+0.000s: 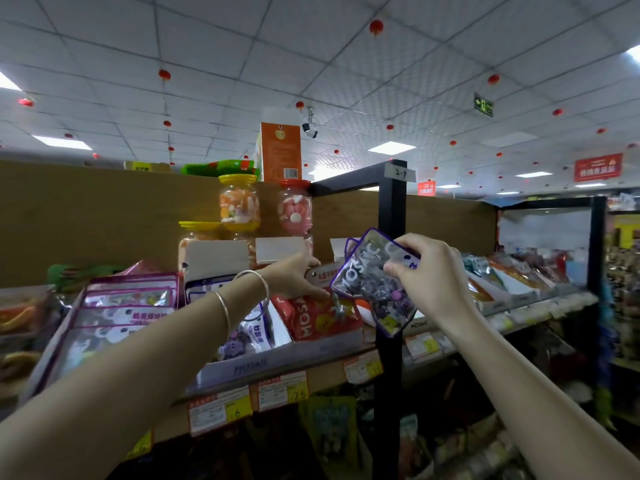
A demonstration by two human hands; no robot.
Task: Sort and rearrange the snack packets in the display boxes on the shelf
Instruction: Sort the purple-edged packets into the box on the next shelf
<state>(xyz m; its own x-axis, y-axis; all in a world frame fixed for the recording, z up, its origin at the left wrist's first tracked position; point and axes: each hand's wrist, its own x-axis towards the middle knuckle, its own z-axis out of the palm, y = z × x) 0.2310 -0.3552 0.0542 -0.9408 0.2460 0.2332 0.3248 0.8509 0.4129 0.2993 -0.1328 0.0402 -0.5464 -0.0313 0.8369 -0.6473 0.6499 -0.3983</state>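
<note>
Here, right hand (431, 271) gripping purple packet (372, 282), red packets (317, 317) boxed

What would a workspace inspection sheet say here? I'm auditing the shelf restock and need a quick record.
Surface: wooden shelf with price tags along its front edge.
Job's things: purple packet held up in front of the shelf; red packets standing in a display box; pink-edged packets in the box to the left.
Clutter: candy jars stacked behind the boxes; orange carton on top of the shelf unit.
Hands: left hand reaches to the red packets, grip unclear; right hand pinches the purple packet.
Cables: nothing seen.
Surroundings: shop aisle, black post, red ceiling lanterns.
</note>
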